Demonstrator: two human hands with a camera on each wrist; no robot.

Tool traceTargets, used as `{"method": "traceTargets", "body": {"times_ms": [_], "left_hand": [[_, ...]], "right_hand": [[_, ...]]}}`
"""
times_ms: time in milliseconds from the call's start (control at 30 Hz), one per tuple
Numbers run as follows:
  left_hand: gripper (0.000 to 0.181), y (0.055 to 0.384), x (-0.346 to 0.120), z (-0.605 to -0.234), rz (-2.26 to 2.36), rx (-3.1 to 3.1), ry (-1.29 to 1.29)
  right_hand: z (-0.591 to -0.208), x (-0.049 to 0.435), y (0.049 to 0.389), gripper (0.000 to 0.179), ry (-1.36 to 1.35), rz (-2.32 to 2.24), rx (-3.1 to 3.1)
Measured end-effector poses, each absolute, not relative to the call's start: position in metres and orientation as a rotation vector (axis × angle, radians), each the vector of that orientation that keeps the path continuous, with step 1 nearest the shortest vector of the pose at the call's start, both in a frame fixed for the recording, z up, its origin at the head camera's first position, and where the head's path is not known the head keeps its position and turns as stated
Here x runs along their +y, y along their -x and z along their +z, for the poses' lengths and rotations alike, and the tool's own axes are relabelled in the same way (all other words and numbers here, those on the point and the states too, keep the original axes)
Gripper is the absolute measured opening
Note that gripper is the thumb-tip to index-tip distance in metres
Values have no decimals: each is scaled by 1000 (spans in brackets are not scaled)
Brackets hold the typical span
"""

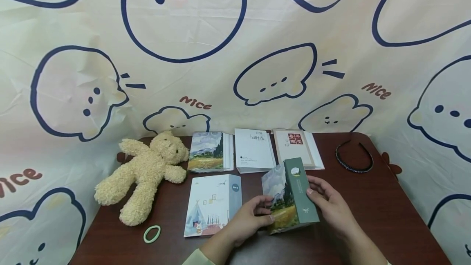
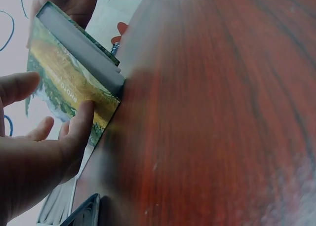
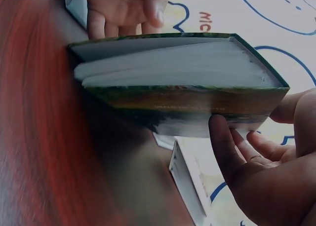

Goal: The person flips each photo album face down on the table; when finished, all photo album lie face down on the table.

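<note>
On the tabletop (image 1: 390, 212), a green ring (image 1: 145, 235) and tent-printed album (image 1: 207, 207) lie left of the tilted landscape album (image 1: 292, 193), held between the left grip (image 1: 252, 217), loose fingers touching its cover, and the right grip (image 1: 334, 204), pinching the spine side, with a plush bear (image 1: 149, 171), 3 albums (image 1: 255, 150) and a headband (image 1: 355, 170) beyond.

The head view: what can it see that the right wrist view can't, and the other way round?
Only the head view shows the fluffy cream teddy bear, the pale green ring and the dark curved headband.
Only the right wrist view shows the pale page edges of the thick book with a green spine and painted-landscape cover.
Both show that book, the left hand, the right hand, the red-brown wooden table and the white cloth backdrop with blue cartoon outlines.
</note>
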State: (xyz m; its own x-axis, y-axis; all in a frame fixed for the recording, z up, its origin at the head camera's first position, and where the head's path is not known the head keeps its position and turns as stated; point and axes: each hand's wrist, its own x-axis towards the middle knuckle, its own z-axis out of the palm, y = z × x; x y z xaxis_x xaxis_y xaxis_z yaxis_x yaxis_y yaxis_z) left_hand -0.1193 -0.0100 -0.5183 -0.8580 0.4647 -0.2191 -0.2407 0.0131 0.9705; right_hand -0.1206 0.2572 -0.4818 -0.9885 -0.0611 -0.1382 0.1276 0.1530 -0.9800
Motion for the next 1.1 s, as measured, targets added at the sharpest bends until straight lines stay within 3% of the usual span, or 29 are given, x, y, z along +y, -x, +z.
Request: {"method": "traceTargets", "body": {"times_ms": [533,767,1100], "left_hand": [[52,119,-8,-522,1839,1841,-235],[52,118,-6,-525,1829,1857,-235],[53,119,-8,-523,1830,1840,-242]], "right_hand": [[-505,283,117,60,-226,-1846,2254],[-517,290,119,68,-223,-1585,2440],[-525,292,119,56,-212,-1301,2668]]}}
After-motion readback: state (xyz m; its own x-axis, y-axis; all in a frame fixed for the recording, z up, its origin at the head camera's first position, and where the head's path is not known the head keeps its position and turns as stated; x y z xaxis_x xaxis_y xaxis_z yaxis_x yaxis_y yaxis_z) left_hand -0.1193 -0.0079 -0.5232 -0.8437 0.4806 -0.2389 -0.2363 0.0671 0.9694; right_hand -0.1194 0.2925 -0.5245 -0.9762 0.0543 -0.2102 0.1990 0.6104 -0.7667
